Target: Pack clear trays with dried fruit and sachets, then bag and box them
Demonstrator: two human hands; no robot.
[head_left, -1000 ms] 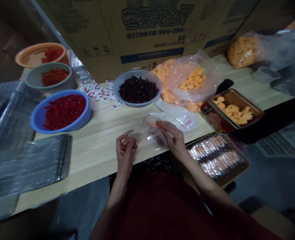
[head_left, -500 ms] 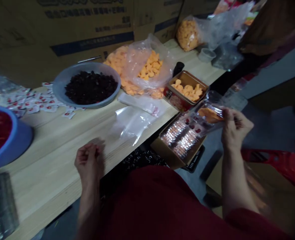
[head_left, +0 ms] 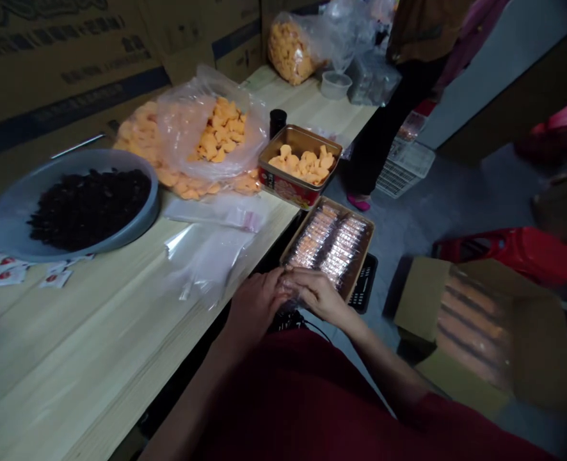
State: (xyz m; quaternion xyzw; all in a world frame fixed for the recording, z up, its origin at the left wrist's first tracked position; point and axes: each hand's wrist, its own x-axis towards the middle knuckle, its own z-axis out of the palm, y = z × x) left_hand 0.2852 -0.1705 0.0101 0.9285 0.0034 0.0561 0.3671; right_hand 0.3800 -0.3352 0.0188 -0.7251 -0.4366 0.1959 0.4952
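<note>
My left hand (head_left: 258, 299) and my right hand (head_left: 316, 291) meet in front of my body at the table edge, both with fingers closed. Between them is a glossy clear plastic packet (head_left: 289, 301), mostly hidden by my fingers. Just beyond my right hand stands an open box (head_left: 366, 246) with two rows of shiny wrapped packs (head_left: 343, 248). Flat clear plastic bags (head_left: 216, 253) lie on the table left of my hands. Farther back, a red tin (head_left: 283, 189) holds orange flower-like pieces (head_left: 303, 165).
A basin (head_left: 139, 227) of dark dried pieces stands at left by small white sachets (head_left: 5, 274). Bags of orange pieces (head_left: 223, 131) lie behind. A cardboard carton (head_left: 418, 298) and a red plastic stool-like object (head_left: 528, 253) are on the floor. Another person (head_left: 379, 121) stands beyond.
My left hand has moved right and my right hand has come in leftward, so they now meet. The packet with the orange piece is no longer held out over the box. The view has swung right.
</note>
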